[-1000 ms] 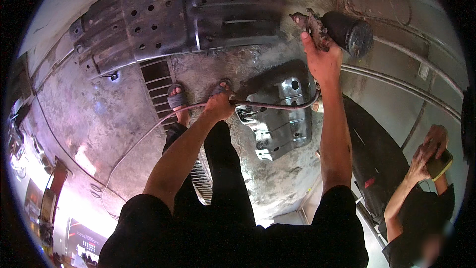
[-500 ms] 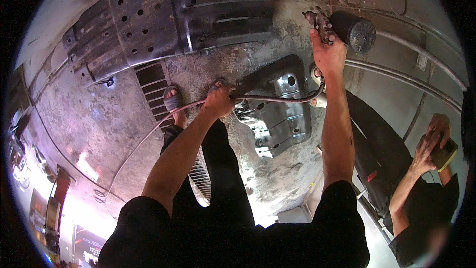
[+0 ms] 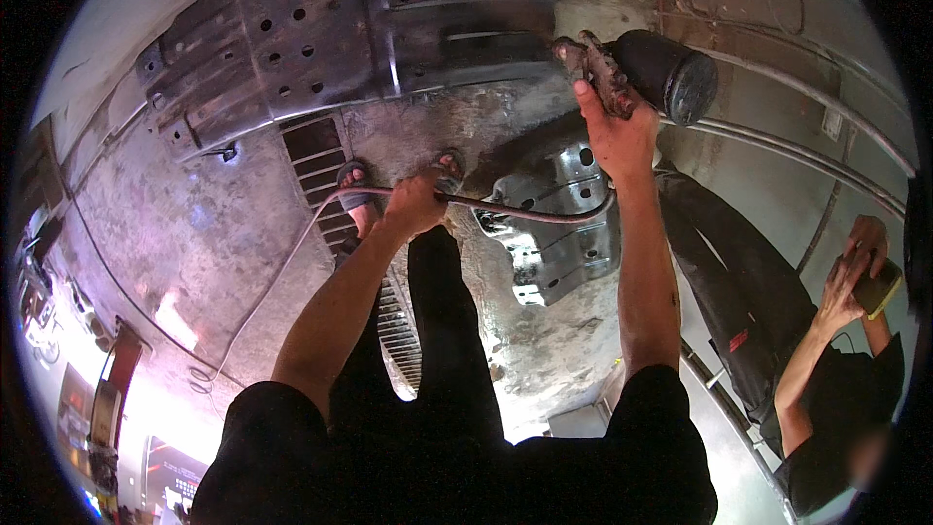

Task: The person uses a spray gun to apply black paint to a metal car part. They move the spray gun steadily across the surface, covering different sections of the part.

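Observation:
My right hand (image 3: 619, 136), at the upper right, grips a grimy metal spray gun (image 3: 603, 73) with a black cylindrical cup (image 3: 661, 73) sideways on it. My left hand (image 3: 413, 199), lower and near the middle, is closed round a reddish-brown hose (image 3: 515, 212) that curves up to the right beneath the gun, where my right arm hides its end. A glossy black, wet-looking metal plate (image 3: 559, 258) with holes lies on the stained concrete floor below my right hand. A larger dark perforated metal panel (image 3: 321, 19) spans the top of the view.
A floor grate (image 3: 306, 160) runs beneath my sandalled feet. Another person (image 3: 826, 389) in dark clothing is at the right, holding a yellow-edged phone-like object (image 3: 875, 287). Pipes (image 3: 816, 102) line the right wall. A thin cable (image 3: 126, 292) crosses the floor at left.
After rising slightly to the right, my right hand has come down and leftward with the gun. My left hand has shifted a little left, still on the hose.

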`<state>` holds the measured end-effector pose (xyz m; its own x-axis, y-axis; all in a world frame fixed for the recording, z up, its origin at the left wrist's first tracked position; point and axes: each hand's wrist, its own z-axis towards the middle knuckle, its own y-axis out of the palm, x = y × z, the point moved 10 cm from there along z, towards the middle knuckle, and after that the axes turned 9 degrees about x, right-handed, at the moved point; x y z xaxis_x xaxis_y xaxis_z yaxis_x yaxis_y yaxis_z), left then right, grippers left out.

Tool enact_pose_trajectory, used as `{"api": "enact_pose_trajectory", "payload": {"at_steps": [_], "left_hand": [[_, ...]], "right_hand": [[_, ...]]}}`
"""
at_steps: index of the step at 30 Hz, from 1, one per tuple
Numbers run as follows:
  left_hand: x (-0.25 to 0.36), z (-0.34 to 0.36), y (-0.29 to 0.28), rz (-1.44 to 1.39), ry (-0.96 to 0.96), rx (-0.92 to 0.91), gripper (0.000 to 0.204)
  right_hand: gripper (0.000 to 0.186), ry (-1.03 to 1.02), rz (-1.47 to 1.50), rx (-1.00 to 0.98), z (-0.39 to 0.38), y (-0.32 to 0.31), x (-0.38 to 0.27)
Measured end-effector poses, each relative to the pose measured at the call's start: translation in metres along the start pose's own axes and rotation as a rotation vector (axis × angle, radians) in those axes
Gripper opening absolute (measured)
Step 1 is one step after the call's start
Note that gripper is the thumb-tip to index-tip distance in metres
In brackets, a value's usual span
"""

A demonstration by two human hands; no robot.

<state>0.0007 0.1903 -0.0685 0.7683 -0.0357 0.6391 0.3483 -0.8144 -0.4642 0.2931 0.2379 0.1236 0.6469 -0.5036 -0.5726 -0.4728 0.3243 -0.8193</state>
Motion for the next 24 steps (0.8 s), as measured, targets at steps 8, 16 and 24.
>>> {"api": "enact_pose_trajectory", "payload": {"at_steps": [8, 16, 24], "left_hand": [[-0.024, -0.024, -0.007, 0.043, 0.034, -0.038, 0.041], [-0.04, -0.038, -0.012, 0.025, 0.04, -0.02, 0.049], [-0.022, -0.036, -0.016, 0.004, 0.108, -0.006, 0.049]], "right_hand": [[0.034, -0.038, 0.276, -0.015, -0.029, 0.01, -0.056], [0.041, 0.036, 0.197, -0.177, -0.058, 0.034, -0.074], [0.043, 0.12, 0.146, -0.118, -0.055, 0.033, -0.04]]}}
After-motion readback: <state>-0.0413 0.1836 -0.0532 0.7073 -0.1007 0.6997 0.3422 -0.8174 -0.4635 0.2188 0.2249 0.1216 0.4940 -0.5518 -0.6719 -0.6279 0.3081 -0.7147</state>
